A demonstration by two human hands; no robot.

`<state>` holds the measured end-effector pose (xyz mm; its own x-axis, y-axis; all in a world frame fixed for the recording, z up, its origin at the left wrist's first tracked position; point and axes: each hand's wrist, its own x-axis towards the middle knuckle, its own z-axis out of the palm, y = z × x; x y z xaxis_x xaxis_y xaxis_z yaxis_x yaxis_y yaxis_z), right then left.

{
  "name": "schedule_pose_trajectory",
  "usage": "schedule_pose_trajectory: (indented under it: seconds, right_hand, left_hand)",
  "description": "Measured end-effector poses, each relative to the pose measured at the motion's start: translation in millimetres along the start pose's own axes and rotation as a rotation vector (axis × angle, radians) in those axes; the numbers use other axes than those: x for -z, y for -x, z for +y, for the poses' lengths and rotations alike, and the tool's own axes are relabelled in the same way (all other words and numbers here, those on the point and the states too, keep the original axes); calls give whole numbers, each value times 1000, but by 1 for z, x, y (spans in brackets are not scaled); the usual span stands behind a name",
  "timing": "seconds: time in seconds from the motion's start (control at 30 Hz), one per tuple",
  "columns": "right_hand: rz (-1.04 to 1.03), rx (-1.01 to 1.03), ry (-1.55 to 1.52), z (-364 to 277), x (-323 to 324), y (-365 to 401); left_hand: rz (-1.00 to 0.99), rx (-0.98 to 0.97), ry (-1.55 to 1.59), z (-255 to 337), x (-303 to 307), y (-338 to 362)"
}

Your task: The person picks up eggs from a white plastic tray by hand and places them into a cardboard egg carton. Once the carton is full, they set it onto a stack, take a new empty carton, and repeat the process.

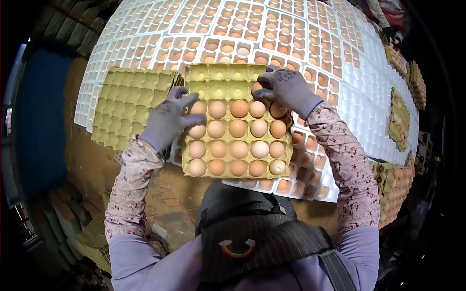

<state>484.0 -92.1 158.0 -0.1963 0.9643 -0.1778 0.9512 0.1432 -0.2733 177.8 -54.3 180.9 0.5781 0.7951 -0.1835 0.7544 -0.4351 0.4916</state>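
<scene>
A yellow egg tray (228,92) sits in front of me, with several brown eggs (238,128) in its nearer rows and bare cups in the far rows. My right hand (291,89), in a grey glove, has its thumb and fingers closed on an egg (256,88) at the tray's far right. My left hand (167,119), gloved too, is at the tray's left edge. Its thumb and fingers stand apart on either side of a left-column egg (198,107); whether they touch it is hard to tell.
White plastic trays (213,41) full of eggs cover the far table; more white trays (359,116) lie to the right. A yellow egg tray (128,106) without eggs lies on the left. Stacked egg trays (395,191) stand at the right edge.
</scene>
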Motion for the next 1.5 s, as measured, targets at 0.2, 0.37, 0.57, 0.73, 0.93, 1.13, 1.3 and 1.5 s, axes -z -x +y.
schedule_pose_trajectory:
  seconds: [0.2, 0.37, 0.57, 0.73, 0.93, 1.13, 1.3, 1.5]
  right_hand:
    - [0, -153, -1750, 38, 20, 49]
    - [128, -44, -696, 17, 11, 66]
    - [157, -153, -291, 4, -7, 77]
    - [231, -484, -1725, 12, -18, 144]
    - [378, -520, -2018, 22, -63, 223]
    - [718, -763, -1287, 62, -40, 371]
    - [611, -818, -539, 87, -109, 480]
    - [351, -554, -213, 111, -151, 489]
  left_hand:
    - [10, -9, 201, -14, -6, -3]
    - [-13, 64, 745, 5, 2, -8]
    - [-47, -176, -495, 41, -18, -20]
    - [31, -200, 95, 22, -6, -15]
    - [-513, 343, 1383, 114, -28, 32]
    - [-619, 116, 1033, 189, -137, 43]
    - [-380, -358, 315, 289, -250, 88]
    - [-222, -497, -9, 345, -345, 98]
